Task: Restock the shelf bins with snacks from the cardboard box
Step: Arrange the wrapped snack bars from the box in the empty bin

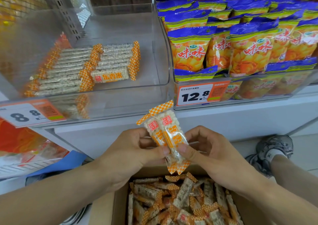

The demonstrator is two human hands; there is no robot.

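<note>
A white shelf [240,120] carries two clear bins: the left bin [154,66] holds rice bars [82,68] along its left side, the right bin [173,80] is packed with blue-orange chip bags [249,52]. Below, the box [106,206] is full of bars. Left hand [127,149] and right hand [210,149] together pinch two bars [167,137] above the box. Tags read 8.8 [25,114] and 12.8 [196,95].

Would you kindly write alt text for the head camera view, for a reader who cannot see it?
Both hands, left hand and right hand, pinch two clear-wrapped puffed rice bars with orange checkered ends above an open cardboard box full of them. Ahead, a clear plastic shelf bin holds neat rows of matching bars.
</note>
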